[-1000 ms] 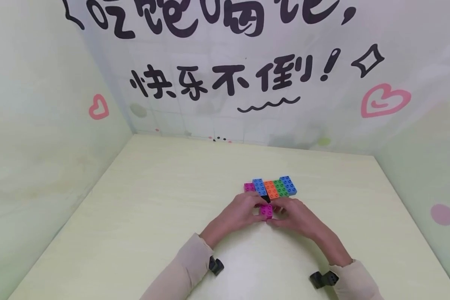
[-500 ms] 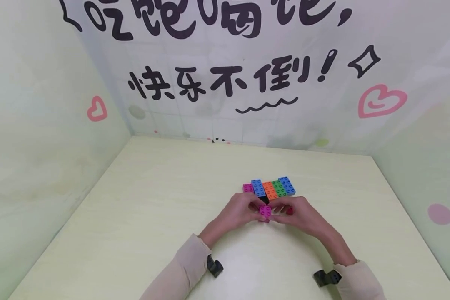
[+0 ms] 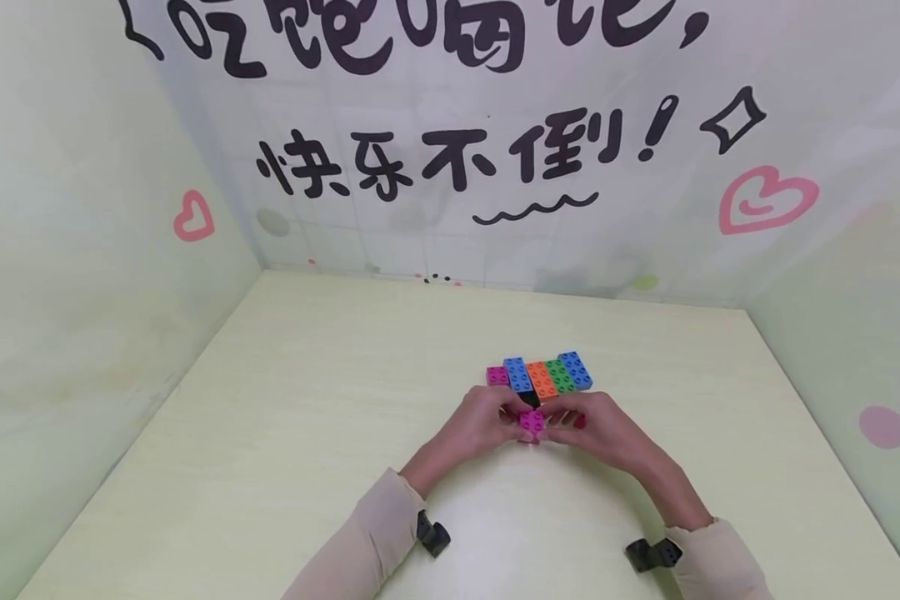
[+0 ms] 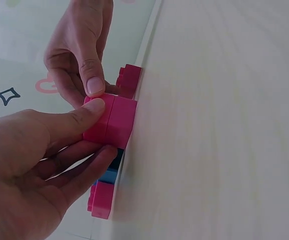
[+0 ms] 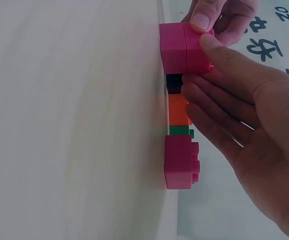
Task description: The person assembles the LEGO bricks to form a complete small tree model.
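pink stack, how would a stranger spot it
On the pale table, go to where the left hand and right hand meet, in front of the block row. The pink stack is pinched between them, the only pink piece with a visible seam.

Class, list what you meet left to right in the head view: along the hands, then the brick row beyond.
Left hand, bright pink studded plastic brick, right hand; then magenta studded brick, blue studded brick, orange studded brick, green studded brick, second blue studded brick.
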The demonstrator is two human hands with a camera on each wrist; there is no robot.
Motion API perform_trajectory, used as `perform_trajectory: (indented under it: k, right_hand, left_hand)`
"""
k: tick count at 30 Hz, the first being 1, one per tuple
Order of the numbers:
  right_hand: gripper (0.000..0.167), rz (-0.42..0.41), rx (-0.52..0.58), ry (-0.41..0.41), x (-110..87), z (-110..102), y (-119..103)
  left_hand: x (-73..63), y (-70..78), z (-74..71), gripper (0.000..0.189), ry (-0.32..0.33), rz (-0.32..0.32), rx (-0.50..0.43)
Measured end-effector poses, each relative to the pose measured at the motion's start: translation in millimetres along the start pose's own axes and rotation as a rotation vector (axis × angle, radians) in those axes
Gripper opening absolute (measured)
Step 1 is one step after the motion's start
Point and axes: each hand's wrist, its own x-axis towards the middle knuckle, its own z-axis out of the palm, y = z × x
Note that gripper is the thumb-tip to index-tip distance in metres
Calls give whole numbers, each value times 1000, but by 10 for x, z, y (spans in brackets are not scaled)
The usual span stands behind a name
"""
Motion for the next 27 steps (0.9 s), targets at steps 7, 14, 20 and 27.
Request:
perform_trajectory:
  k: [7,14,20,27]
  right_hand:
    - [28,-46,-42,31,21,-73,25]
    - [27,-77,-262,128,158,-51,70]
    - [30,-100,-366,124,239,16,76]
    - [28,-99,-407,157,197,15,52]
  left_hand:
    - [-16,-9,-18,34,-3,-2,52]
    - [-27,9,-44,36,-23,-16,76]
    - [-19,7,-24,36,-29,-14,89]
    - [-27,-36,-50,33,-31,-34,62]
